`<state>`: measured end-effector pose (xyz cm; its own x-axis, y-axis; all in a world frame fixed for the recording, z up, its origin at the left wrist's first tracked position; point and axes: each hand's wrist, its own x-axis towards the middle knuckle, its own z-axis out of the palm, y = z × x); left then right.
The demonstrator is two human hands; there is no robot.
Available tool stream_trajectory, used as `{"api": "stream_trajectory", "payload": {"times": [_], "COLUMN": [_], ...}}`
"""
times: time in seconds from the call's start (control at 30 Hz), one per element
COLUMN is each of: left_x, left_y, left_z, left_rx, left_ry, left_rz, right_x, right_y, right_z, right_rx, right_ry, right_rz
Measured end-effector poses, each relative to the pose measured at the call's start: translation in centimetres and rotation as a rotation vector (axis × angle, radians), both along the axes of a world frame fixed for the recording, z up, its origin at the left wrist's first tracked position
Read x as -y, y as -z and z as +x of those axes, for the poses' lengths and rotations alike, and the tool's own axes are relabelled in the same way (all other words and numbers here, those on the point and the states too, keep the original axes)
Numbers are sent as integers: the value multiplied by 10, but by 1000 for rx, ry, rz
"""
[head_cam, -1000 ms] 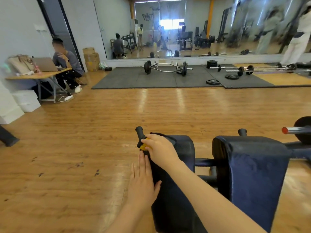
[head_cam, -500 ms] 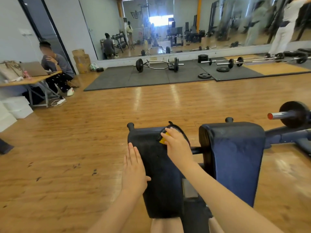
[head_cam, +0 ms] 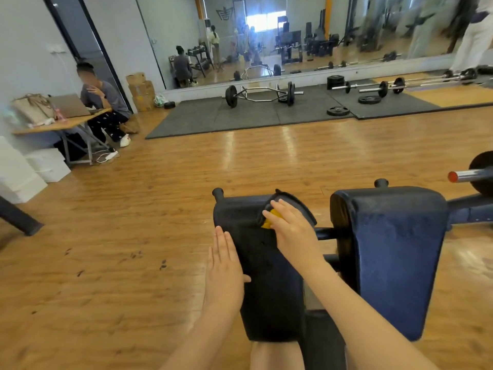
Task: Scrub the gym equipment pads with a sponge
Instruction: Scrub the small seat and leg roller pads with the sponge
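Right hand point(head_cam: 292, 231) pressed yellow sponge point(head_cam: 271, 218) onto left pad point(head_cam: 256, 263) top, fingers curled over it. Left hand point(head_cam: 223, 276) flat, fingers together, braced pad's side for steadiness.

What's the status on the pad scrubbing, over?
Right hand pressing yellow sponge on left pad, fingers curled over it. Left hand flat against pad's side. Right pad untouched. Nothing in the way.

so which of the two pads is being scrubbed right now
The left pad: the right hand presses the yellow sponge on its top and the left hand steadies its side. The right pad is untouched.
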<state>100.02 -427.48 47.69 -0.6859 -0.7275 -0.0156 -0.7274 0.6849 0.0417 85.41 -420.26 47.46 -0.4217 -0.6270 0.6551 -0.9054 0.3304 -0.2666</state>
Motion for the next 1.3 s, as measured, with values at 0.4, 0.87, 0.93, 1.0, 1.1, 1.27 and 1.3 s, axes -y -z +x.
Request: {"api": "stream_trajectory", "payload": {"times": [0.4,0.87,0.93,1.0,1.1,1.27,1.3], "left_x": [-2,-2,-1,-3,-1,7,8], "left_y": [36,60,58,52,45,35,34], "left_z": [6,33,36,37,37,31,29], "left_rx": [-375,-290,-284,-239,-196,-163,-152], "left_ry": [92,27,5,5,13,36,42], "left_rz": [68,122,168,137,136,150,153], "right_x": [53,52,49,46,41,4,-3], "right_y": [-1,17,17,16,12,13,12], "right_z": [35,54,54,53,45,15,10], "right_rx": [-71,-175,-202,-235,-296,-292,-285], "right_ry": [-23,-232,-228,-241,-271,-179,-154], "right_rz": [-67,-4,15,49,111,99,99]}}
